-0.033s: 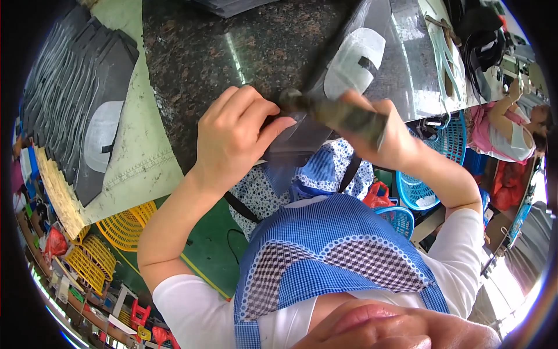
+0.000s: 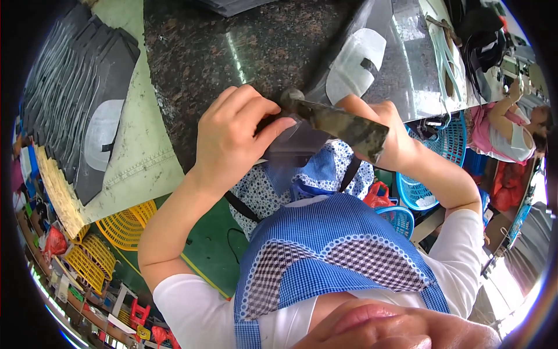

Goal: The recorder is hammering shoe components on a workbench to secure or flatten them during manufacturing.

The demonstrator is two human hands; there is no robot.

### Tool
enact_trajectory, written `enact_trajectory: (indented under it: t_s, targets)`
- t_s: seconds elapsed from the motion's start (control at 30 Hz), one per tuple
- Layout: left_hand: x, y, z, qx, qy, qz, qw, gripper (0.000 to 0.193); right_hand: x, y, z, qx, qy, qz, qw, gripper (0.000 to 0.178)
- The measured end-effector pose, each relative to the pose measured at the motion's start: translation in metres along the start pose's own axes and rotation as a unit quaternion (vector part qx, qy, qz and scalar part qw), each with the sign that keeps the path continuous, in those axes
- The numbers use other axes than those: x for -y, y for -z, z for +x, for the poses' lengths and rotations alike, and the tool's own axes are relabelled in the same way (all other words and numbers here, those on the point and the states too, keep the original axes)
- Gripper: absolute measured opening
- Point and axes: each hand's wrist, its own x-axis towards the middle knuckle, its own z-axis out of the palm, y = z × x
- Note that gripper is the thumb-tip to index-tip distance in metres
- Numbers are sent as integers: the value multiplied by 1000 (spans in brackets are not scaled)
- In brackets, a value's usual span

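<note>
At the near edge of the stone table (image 2: 203,52), our left hand (image 2: 235,136) pinches a grey sheet (image 2: 293,142), fingers curled. Our right hand (image 2: 386,136) grips a worn tool (image 2: 337,122) across it. Bare stone lies beyond; stacked grey pieces (image 2: 75,99) sit left.

The left hand (image 2: 235,136) covers the near end of the grey sheet (image 2: 296,142) on the bench (image 2: 232,52). The worn tool's (image 2: 337,123) handle end disappears inside the right hand (image 2: 389,139).
</note>
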Motion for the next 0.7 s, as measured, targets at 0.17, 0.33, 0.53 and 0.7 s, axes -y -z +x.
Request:
enact_trajectory:
  t_s: [0.17, 0.33, 0.53, 0.7]
  targets:
    - [-3, 4, -8, 12, 45, -15, 999, 20, -1, -12, 6, -86, -76, 92, 989, 27]
    - [-4, -2, -12, -20, 37, -2, 999, 18, -5, -14, 1, -25, 18, 26, 999, 33]
    - [-13, -3, -13, -12, -36, 96, 995, 15, -1, -11, 3, -33, 73, -24, 997, 25]
    - [-26, 8, 7, 18, -55, 176, 983, 15, -32, 17, -6, -278, -155, 134, 938, 18]
